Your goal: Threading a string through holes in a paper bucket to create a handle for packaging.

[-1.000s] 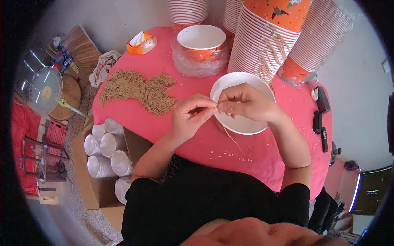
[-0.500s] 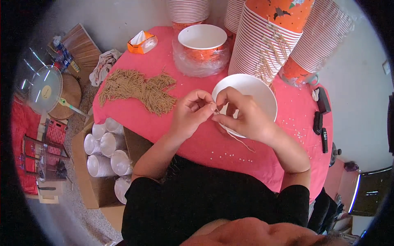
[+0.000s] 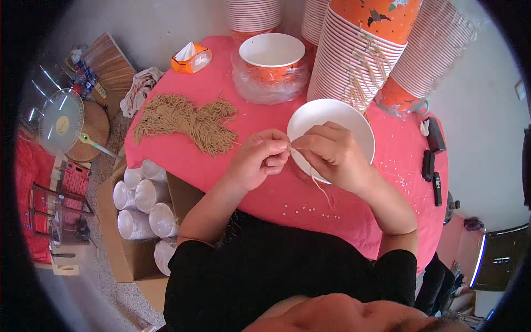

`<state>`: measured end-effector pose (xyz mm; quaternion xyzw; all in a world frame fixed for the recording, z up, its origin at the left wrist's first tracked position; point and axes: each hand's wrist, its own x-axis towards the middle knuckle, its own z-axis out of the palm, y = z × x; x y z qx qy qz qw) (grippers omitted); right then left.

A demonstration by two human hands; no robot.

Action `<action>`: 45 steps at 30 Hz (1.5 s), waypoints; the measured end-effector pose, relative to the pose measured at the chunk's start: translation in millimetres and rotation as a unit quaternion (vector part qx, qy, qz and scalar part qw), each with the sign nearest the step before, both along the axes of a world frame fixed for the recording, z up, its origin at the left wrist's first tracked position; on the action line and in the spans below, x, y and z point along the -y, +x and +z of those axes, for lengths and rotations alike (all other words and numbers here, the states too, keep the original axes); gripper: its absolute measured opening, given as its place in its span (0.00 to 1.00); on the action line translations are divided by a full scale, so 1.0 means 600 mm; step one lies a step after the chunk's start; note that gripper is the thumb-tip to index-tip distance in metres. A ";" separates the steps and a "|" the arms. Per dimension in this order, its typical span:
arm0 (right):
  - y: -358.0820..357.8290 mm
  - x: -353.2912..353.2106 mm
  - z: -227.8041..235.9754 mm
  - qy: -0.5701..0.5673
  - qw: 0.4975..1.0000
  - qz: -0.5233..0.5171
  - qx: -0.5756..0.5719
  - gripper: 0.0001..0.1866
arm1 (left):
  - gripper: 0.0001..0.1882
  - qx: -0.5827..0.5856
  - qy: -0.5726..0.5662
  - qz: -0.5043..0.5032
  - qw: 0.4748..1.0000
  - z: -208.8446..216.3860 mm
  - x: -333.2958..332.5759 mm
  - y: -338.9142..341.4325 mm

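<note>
My left hand (image 3: 255, 160) and my right hand (image 3: 335, 154) meet fingertip to fingertip, both pinching a thin tan string (image 3: 322, 191). Its loose end hangs below my right hand over the pink tablecloth. Right behind the hands is a paper bucket (image 3: 359, 128), its white inside facing up and partly covered by my right hand. Whether the string passes through the bucket is hidden by my fingers. A heap of tan strings (image 3: 188, 123) lies on the cloth to the left of my left hand.
Tall stacks of orange-and-white buckets (image 3: 354, 69) rise behind; some strings hang over one. Small white discs (image 3: 310, 209) are scattered on the pink tablecloth (image 3: 265, 196). Black objects (image 3: 436, 135) lie at the right edge. A carton (image 3: 124, 249) of plastic cups stands at lower left.
My fingers have drawn closer together at the string, and my right hand has turned, its fingers curling over. The string's loose end has swung slightly left.
</note>
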<state>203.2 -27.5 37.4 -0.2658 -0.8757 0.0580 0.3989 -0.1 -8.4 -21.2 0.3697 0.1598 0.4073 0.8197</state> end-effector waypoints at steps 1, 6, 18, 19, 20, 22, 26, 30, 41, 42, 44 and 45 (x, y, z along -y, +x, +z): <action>0.001 0.000 0.000 0.000 1.000 0.000 0.000 0.11 | 0.04 0.003 -0.001 0.001 1.000 0.000 0.001 0.000; -0.001 0.000 -0.002 0.035 0.999 -0.011 0.004 0.09 | 0.04 0.000 -0.008 0.008 1.000 -0.005 0.000 -0.001; 0.001 0.001 -0.004 0.022 0.999 -0.038 0.012 0.07 | 0.06 -0.170 0.305 0.259 0.901 0.006 0.031 0.024; 0.001 0.001 -0.003 0.022 0.999 -0.038 0.012 0.07 | 0.06 -0.192 0.317 0.258 0.893 0.010 0.031 0.024; 0.002 0.003 -0.001 0.030 0.998 -0.048 0.026 0.07 | 0.06 -0.213 0.328 0.256 0.884 0.012 0.030 0.023; 0.003 0.004 0.000 0.037 0.997 -0.057 0.040 0.08 | 0.06 -0.226 0.324 0.247 0.885 0.009 0.030 0.020; 0.006 0.004 0.001 0.040 0.996 -0.068 0.044 0.08 | 0.05 -0.233 0.322 0.250 0.883 0.006 0.030 0.021; 0.008 0.004 0.001 0.054 0.992 -0.094 0.060 0.08 | 0.05 -0.261 0.346 0.269 0.860 0.005 0.026 0.020; 0.014 0.001 0.000 0.090 0.987 -0.094 0.093 0.08 | 0.07 -0.265 0.346 0.269 0.859 0.001 0.028 0.025; 0.014 0.002 0.001 0.085 0.985 -0.104 0.105 0.08 | 0.07 -0.266 0.346 0.269 0.859 0.001 0.028 0.025; 0.015 0.003 0.004 0.090 0.984 -0.103 0.113 0.08 | 0.06 -0.278 0.348 0.280 0.851 0.002 0.030 0.024; 0.015 0.003 0.004 0.093 0.983 -0.104 0.121 0.08 | 0.06 -0.278 0.348 0.279 0.851 0.002 0.028 0.023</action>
